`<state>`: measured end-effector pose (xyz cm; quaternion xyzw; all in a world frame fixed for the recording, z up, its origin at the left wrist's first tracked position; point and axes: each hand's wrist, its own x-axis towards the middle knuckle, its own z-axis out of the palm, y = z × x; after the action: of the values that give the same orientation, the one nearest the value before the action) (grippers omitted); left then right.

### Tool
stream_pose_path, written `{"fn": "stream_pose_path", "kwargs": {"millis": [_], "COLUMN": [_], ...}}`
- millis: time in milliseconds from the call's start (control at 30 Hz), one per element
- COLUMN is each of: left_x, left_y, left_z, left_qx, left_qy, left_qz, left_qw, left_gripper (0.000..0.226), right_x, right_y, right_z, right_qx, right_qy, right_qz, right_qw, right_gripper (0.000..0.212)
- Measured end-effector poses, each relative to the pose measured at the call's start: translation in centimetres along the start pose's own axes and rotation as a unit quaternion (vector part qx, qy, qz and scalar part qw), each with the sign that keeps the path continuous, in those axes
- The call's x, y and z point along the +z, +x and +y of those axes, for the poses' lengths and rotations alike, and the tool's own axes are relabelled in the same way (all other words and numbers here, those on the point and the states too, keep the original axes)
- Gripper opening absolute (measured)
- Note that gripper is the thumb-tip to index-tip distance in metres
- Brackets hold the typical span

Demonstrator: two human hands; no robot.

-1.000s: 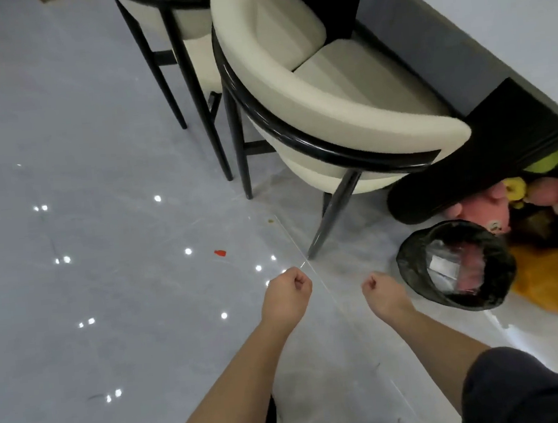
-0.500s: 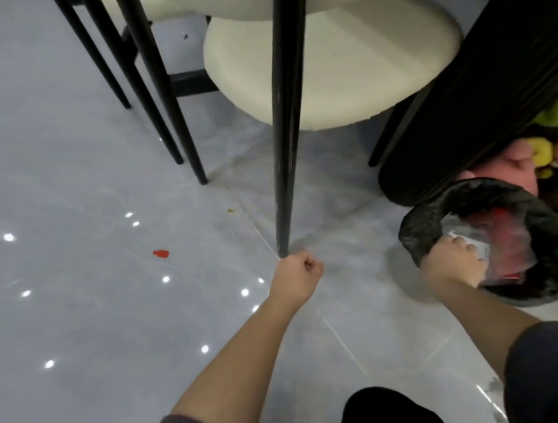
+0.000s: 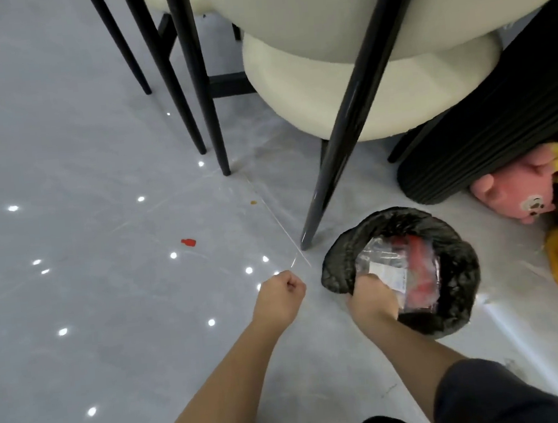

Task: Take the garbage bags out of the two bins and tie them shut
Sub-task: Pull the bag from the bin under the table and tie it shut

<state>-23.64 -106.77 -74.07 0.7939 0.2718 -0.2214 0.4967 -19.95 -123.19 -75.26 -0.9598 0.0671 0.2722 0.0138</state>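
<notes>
Single head-worn view, steeply downward, close above the bag-lined bin (image 3: 459, 262)

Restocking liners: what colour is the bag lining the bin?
Black: a glossy plastic garbage bag, head view.

Grey tile floor (image 3: 58, 130) w/ chair legs (image 3: 348, 126), red scrap (image 3: 188, 242), black-bagged bin (image 3: 397, 215) & plush toys (image 3: 514, 195) on it.

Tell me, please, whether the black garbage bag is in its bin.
In: the black garbage bag is folded over the rim, holding trash; the right hand grips its edge.
</notes>
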Motion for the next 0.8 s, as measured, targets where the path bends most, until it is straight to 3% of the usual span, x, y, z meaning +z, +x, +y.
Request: {"fn": "stream_pose_path", "kwargs": {"millis": [167,400,500,633,700,800], "left_x": [-6.7,-15.0,-16.6,-16.5,-15.9,-14.9], "left_y": [-1.5,-1.2,-0.8,-0.8,-0.8,-0.8], "left_z": [-3.5,-8.8,-10.4,-10.5,-10.1,-8.8], "left_qx": [-0.038,-0.091,-0.11,-0.134,-0.149,-0.161], "left_qy": [0.024,0.021,0.021,0.003,0.002,-0.005], "left_qz": [0.025,0.055,0.048,0.005,-0.005,0.005], "left_qw": [0.999,0.994,0.993,0.991,0.989,0.987], "left_gripper": [0.015,0.017,0.016,0.017,0.015,0.019], "right_x": [1.9,0.8,0.3,0.1,-0.5,-1.9], "right_y": [-4.4,-5.9,-5.2,-4.5,-4.3,-3.7], "right_z": [-8.8,-20.3,-23.7,-24.3,-22.5,-17.6], "right_qx": [-0.037,-0.076,-0.055,-0.081,-0.072,-0.014], "right_qy": [0.025,0.09,0.146,0.191,0.164,0.054], "right_qz": [-0.079,-0.101,-0.12,-0.165,-0.143,-0.013], "right_qw": [0.996,0.988,0.98,0.964,0.974,0.998], "right_gripper": [0.029,0.034,0.034,0.019,0.02,0.032]}}
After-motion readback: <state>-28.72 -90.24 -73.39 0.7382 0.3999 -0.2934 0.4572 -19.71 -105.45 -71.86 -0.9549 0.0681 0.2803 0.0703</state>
